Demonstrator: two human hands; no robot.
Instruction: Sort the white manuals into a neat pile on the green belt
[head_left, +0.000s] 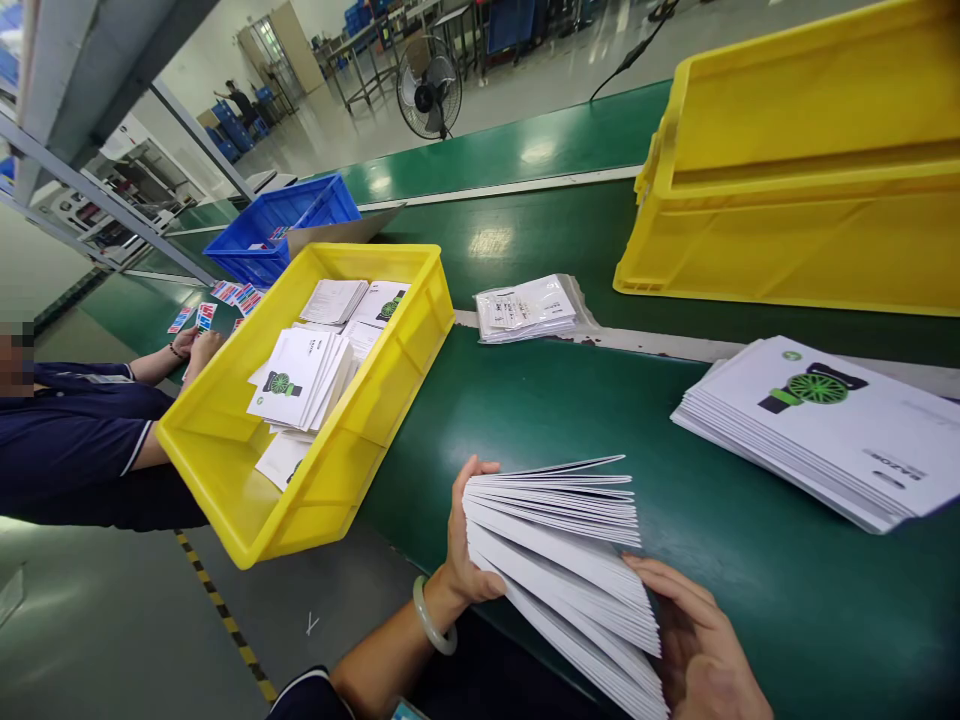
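My left hand (463, 545) grips the left edge of a thick stack of white folded leaflets (562, 560), thumb on top, with a pale bangle on the wrist. My right hand (694, 640) rests on the right edge of the same stack, fingers curled over the fanned-out sheets. The stack sits on the near edge of the green table (570, 400). To the right lies a pile of unfolded white sheets (825, 425) printed with a green and black fan picture.
A yellow bin (225, 440) with folded leaflets overhangs the table's left edge. Bagged leaflets (529, 307) lie mid-table. Large stacked yellow bins (795, 210) stand at the back right, a blue bin (281, 225) at the back left. A co-worker's hands (191, 345) work on the left.
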